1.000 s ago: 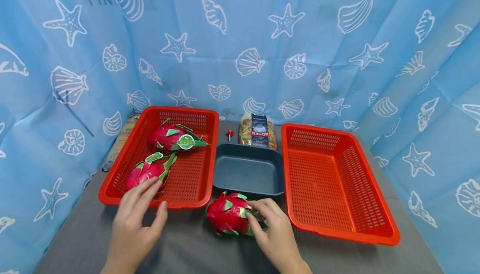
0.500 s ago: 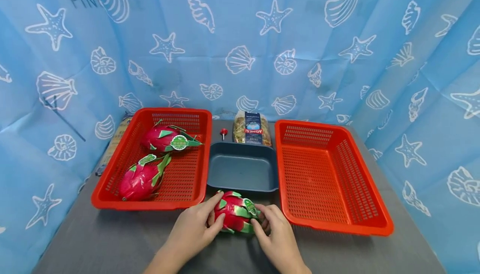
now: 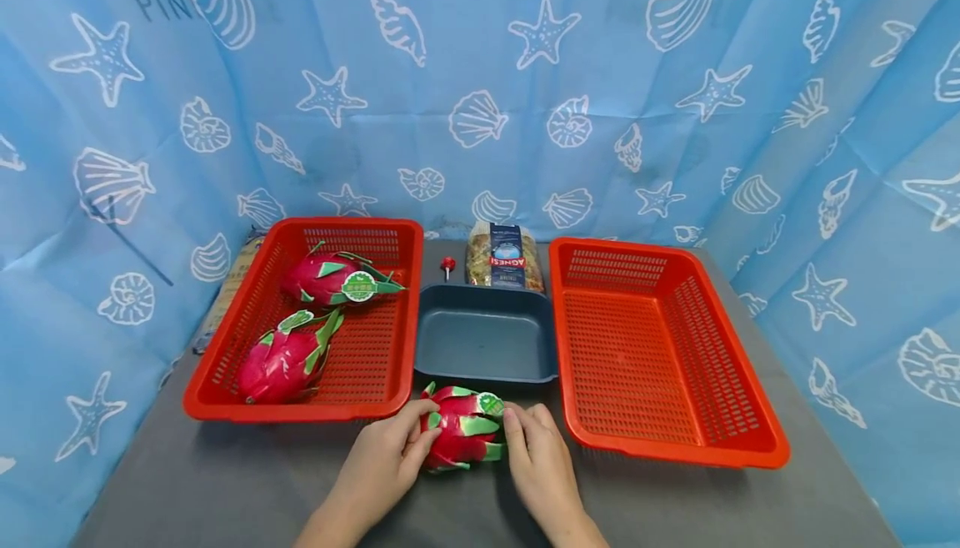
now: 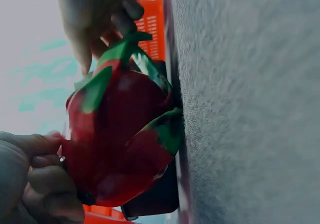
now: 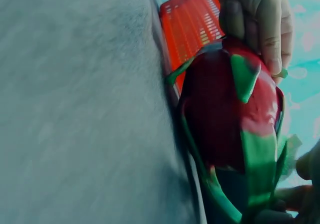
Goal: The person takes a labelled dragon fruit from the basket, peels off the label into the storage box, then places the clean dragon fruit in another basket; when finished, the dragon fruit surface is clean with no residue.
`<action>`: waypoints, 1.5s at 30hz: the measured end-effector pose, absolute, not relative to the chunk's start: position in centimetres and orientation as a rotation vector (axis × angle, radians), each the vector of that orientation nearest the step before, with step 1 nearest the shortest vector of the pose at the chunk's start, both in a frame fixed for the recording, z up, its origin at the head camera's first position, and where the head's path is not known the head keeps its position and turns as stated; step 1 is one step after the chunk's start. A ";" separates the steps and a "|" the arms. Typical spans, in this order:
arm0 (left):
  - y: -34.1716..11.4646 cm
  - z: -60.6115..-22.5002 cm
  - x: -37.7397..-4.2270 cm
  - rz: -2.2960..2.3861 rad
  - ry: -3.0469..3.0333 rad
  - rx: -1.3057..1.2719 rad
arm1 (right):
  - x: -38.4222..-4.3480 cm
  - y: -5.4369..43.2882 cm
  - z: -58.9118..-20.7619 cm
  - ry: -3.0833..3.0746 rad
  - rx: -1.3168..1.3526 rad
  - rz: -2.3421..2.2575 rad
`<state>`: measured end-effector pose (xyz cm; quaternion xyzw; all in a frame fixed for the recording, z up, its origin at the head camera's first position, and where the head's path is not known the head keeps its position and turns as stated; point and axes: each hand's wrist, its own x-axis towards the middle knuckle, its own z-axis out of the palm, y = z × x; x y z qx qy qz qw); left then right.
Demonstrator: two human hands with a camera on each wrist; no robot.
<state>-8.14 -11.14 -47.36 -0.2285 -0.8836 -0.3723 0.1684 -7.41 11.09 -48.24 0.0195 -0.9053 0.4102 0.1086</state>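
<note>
- Steadying, apparently: left hand is pinching blunt end of dragon fruit, right hand its leafy end.
- Lying just before blue-grey tray.
- Next move likely is calling for even two-handed grip.

So the desk is gray, and right on it: left red basket, right red basket, dark blue tray between them, lollipop and Agnesi bag behind that, long packet far left, dragon fruit up front.
</note>
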 end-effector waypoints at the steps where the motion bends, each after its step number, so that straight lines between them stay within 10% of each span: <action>1: -11.3 -47.5 -8.0 -1.083 -2.505 -0.664 | -7.5 11.0 -48.2 -2.652 0.035 1.211; 45: -12.8 -49.2 -7.6 -1.218 -2.363 -0.682 | -16.6 6.4 -42.3 -2.494 0.156 1.479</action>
